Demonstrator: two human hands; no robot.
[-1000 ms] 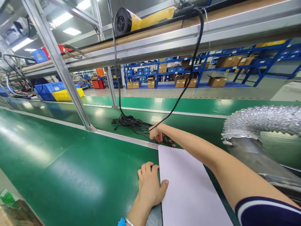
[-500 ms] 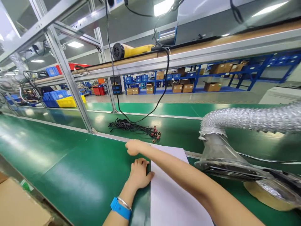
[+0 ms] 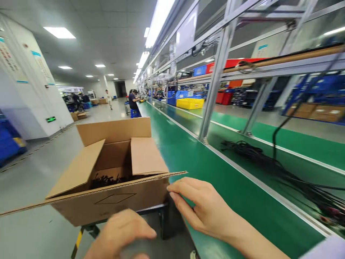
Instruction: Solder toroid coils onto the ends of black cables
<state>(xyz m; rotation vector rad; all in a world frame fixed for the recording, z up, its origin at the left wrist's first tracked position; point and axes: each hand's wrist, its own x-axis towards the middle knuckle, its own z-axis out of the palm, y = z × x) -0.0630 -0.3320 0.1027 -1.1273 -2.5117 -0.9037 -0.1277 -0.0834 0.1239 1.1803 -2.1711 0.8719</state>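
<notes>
Two bare hands work at the near corner of a cardboard box [image 3: 107, 201], which stands with its flaps open on a low black-framed cart [image 3: 161, 219] beside a green belt conveyor [image 3: 215, 169]; this position appears to keep the box interior within arm's reach of the belt. Dark cables [image 3: 107, 181] lie inside the box. The right hand [image 3: 206, 208] has its fingers extended and relaxed, tips at the box's right edge, grasping nothing visible. The left hand [image 3: 121, 233] is blurred below the front wall, fingers loosely curled; whether it grips anything cannot be told. Compared with the earlier frame, the view has swung from the far belt to the aisle side: the white sheet is out of view, both hands have left the belt surface, and the cable bundle [image 3: 242, 147] now lies at right.
</notes>
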